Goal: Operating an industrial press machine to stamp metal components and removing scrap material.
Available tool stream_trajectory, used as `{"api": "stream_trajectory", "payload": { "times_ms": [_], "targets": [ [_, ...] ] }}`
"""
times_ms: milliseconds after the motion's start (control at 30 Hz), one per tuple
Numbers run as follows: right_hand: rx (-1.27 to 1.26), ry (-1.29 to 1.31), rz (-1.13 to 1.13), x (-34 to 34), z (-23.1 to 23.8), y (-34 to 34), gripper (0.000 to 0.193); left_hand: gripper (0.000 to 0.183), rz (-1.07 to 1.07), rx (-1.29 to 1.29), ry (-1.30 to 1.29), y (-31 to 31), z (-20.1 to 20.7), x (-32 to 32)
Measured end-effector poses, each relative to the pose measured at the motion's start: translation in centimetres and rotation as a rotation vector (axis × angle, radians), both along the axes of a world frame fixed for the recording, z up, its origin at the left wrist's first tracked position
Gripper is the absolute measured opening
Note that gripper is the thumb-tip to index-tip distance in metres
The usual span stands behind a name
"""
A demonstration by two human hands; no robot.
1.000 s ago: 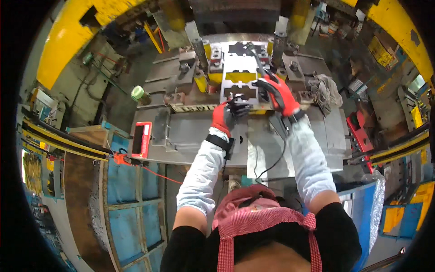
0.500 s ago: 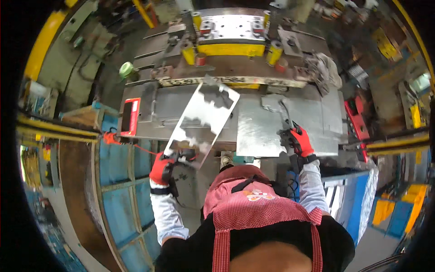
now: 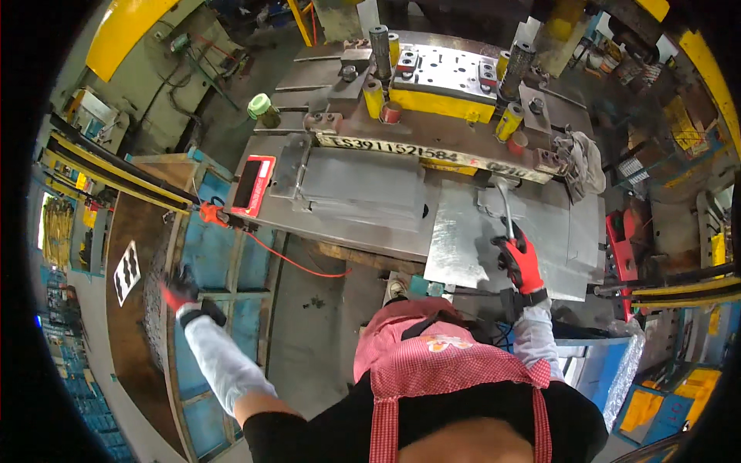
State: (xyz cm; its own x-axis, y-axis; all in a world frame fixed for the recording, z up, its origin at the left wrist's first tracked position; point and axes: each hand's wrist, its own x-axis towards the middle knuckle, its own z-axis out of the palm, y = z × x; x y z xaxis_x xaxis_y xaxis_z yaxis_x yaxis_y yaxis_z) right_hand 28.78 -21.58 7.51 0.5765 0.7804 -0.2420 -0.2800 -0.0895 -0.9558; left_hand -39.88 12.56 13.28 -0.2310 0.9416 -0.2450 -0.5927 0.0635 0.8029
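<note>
My left hand (image 3: 179, 288), in a red and black glove, reaches out over the rim of the blue-framed bin (image 3: 204, 316). Its fingers look apart and hold nothing. Just beyond it is a punched metal strip (image 3: 122, 278) with a row of dark cut-outs, at the bin's brown inner side; whether it touches that side I cannot tell. My right hand (image 3: 522, 262), gloved alike, is closed around a slim grey rod-like tool (image 3: 505, 202). The tool's far end is over a small cut metal piece (image 3: 494, 202) lying on flat metal sheets (image 3: 463, 239).
Behind the bench stands a press die (image 3: 444, 73) with yellow blocks and upright posts. A stack of grey sheets (image 3: 359, 185) lies left of centre, beside a red-framed box (image 3: 253, 185). A grey rag (image 3: 583, 166) hangs at the right. A red cord (image 3: 293, 265) droops below the bench edge.
My left hand has swung left from the bench and let go of the punched strip, now at the bin. My right hand still grips the tool. The view has shifted.
</note>
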Motion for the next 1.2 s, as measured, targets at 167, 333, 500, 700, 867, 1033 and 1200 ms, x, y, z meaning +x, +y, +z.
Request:
{"api": "stream_trajectory", "payload": {
  "times_ms": [167,333,500,700,867,1033,1200],
  "targets": [
    [-0.057,-0.240,0.265,0.4,-0.5,5.4,0.046,0.045,-0.907,0.173,0.151,0.3,-1.3,23.0],
    [-0.121,-0.367,0.512,0.4,0.0,13.9,0.029,0.040,-1.491,0.411,0.557,-5.3,-12.0,31.0],
    [-0.148,-0.158,0.567,-0.6,4.6,14.0,0.019,0.043,-1.419,-0.086,-0.107,-11.5,-3.6,39.9],
    [-0.190,-0.224,0.448,-4.1,7.1,7.4,0.055,0.042,-0.860,-0.070,-0.399,-10.7,-9.9,41.2],
    [-0.178,-0.214,0.617,-4.1,7.7,3.3,0.057,0.033,-0.664,0.388,0.415,-11.7,-8.0,40.6],
    [-0.022,-0.067,0.473,-4.0,7.8,-0.4,0.058,0.027,-0.978,0.242,0.365,-8.4,3.3,46.1],
    [0.033,0.192,0.241,-5.4,11.7,1.9,0.048,0.022,-0.957,1.174,0.781,1.3,1.4,54.5]
  ]
}}
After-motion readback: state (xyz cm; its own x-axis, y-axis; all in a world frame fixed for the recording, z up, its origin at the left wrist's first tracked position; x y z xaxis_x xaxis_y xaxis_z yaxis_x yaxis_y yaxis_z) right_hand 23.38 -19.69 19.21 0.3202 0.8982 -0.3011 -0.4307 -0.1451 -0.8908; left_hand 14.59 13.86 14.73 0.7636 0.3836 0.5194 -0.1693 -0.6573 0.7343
